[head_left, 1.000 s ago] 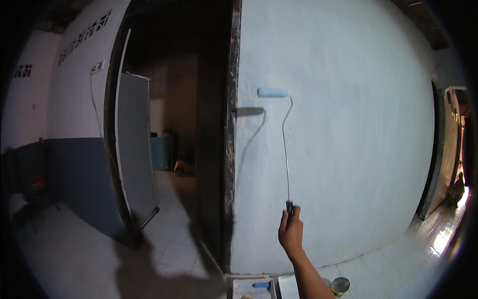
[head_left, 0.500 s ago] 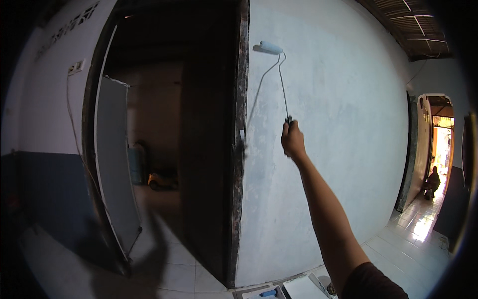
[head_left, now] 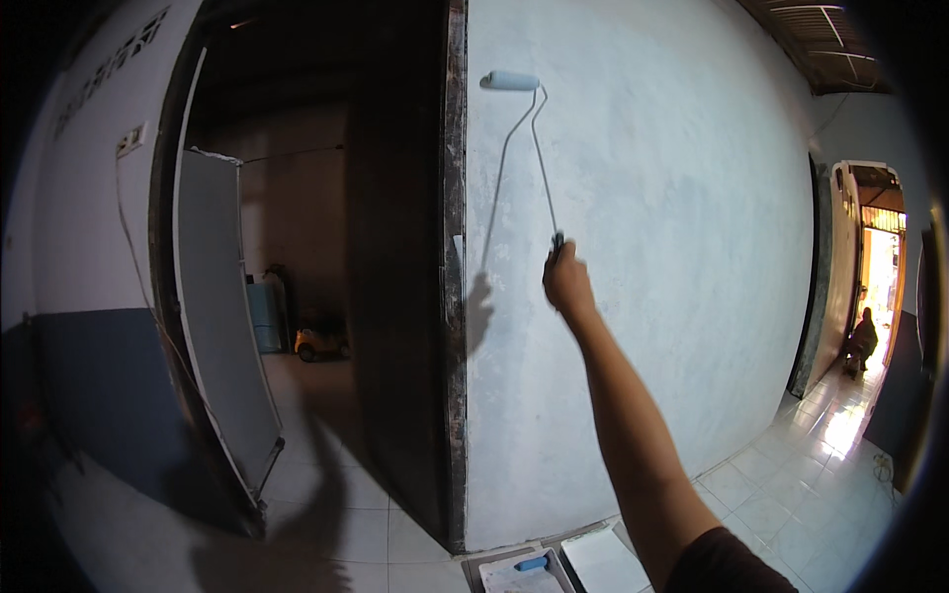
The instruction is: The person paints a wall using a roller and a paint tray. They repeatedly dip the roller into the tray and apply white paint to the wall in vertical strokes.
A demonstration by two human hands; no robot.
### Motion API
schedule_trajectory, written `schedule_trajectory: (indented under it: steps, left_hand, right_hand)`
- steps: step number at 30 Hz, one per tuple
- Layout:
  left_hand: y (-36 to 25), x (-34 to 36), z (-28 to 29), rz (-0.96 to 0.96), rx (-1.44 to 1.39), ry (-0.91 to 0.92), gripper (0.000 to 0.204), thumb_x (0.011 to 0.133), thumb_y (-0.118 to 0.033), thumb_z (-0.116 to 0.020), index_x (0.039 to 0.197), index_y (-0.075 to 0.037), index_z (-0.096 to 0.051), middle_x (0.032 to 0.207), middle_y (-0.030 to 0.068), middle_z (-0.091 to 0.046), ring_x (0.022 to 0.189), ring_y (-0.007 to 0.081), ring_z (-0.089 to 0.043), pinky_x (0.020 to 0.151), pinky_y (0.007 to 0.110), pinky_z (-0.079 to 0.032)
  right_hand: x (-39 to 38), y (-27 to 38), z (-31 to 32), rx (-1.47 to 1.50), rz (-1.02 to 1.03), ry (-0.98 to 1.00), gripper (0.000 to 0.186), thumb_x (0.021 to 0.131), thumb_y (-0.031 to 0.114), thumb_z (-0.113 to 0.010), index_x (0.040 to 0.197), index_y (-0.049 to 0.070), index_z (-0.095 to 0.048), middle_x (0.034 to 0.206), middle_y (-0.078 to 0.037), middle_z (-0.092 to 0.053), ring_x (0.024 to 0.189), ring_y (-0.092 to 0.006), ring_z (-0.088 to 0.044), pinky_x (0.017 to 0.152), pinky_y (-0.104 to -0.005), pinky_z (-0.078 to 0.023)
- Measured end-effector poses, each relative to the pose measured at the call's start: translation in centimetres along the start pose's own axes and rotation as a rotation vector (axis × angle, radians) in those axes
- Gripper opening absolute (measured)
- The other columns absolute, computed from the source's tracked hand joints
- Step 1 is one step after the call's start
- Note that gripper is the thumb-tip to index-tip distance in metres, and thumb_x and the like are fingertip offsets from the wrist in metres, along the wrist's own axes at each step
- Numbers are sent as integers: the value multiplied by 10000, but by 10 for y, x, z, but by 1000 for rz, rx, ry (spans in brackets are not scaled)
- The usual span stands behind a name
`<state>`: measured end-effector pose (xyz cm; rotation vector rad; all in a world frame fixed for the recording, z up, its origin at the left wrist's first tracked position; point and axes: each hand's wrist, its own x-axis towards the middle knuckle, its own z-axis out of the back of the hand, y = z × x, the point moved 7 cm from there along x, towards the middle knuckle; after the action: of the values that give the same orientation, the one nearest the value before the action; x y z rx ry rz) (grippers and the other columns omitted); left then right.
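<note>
My right hand (head_left: 566,279) is closed on the dark handle of a paint roller (head_left: 510,81), the arm raised from the lower right. A long bent metal rod runs up from the handle to the pale blue roller sleeve, which is high on the whitish blue, patchy wall (head_left: 652,217), close beside the dark door frame (head_left: 456,395). The roller's shadow falls on the wall to its left. At the wall's foot are a paint tray (head_left: 489,573) with a small blue roller (head_left: 531,562) in it and a white flat tray or board (head_left: 598,561). My left hand is not in view.
The dark doorway shows a grey panel (head_left: 210,296) and a yellow toy car (head_left: 316,344). A socket (head_left: 131,138) with a hanging cord is on the left wall. At the far right, a person (head_left: 866,336) is seated as a dark shape in a bright doorway along the tiled passage.
Over the last second my right hand has lifted the roller higher up the wall, with more forearm now showing. Since half a second ago it has changed little, while the view has shifted.
</note>
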<state>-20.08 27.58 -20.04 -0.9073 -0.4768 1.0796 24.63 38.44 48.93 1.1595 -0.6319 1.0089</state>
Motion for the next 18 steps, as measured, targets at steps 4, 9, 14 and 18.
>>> schedule_trajectory:
  steps: [4,9,14,18]
  left_hand:
    - [-35,-74,6,-152,68,-246,886,775,-396,-849,1458,-13,-432,1285,257,-619,1200,382,-591,1004,470,-489]
    - [-83,-145,8,-264,408,-466,841,778,-395,-837,1425,-10,-464,1270,261,-614,1201,419,-569,1020,487,-468]
    - [-123,-167,20,-208,386,-552,810,788,-404,-822,1407,-9,-479,1268,263,-607,1203,437,-554,1027,496,-457]
    - [-99,-152,6,-97,336,-500,796,809,-463,-785,1394,-12,-488,1301,267,-584,1203,435,-555,1019,503,-461]
  right_hand:
    - [-126,-39,-18,-4,-84,88,403,1034,267,-435,1304,-23,-364,850,-351,-649,792,-529,-654,697,-623,-503]
    - [-244,-70,-19,-13,-256,274,394,1038,260,-431,1295,-29,-361,786,-333,-650,740,-527,-648,656,-618,-502]
    - [-194,-40,-3,21,-180,191,461,1039,254,-414,1376,-53,-349,876,-326,-668,786,-499,-671,694,-595,-522]
    - [-77,14,31,49,-87,75,280,997,161,-434,1198,-34,-428,965,-338,-665,885,-502,-671,765,-582,-530]
